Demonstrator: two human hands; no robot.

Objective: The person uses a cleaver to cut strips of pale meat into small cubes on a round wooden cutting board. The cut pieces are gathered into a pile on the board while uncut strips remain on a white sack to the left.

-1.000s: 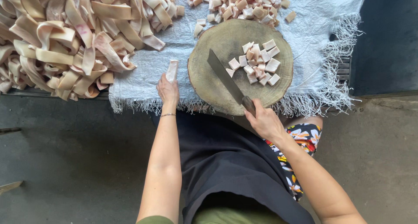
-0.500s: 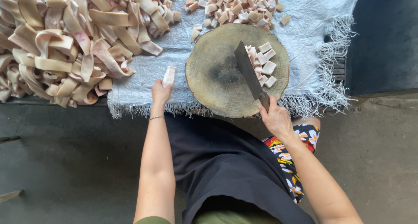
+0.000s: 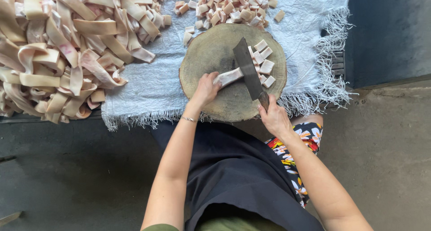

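My left hand (image 3: 205,89) holds one end of a pale strip of pork skin (image 3: 230,76) flat on a round wooden chopping block (image 3: 204,56). My right hand (image 3: 274,117) grips the handle of a dark cleaver (image 3: 248,68), whose blade rests across the strip's far end. Several cut square pieces (image 3: 263,63) lie on the block just right of the blade.
A big heap of long pale strips (image 3: 58,47) lies at the left on a fringed blue-grey cloth (image 3: 152,85). A pile of cut cubes (image 3: 231,6) sits beyond the block. Dark concrete floor (image 3: 67,177) lies near me; a dark wall (image 3: 390,29) stands at the right.
My left hand moved right from the cloth onto the block, bringing a strip with it. The cleaver now rests across that strip beside the cut pieces.
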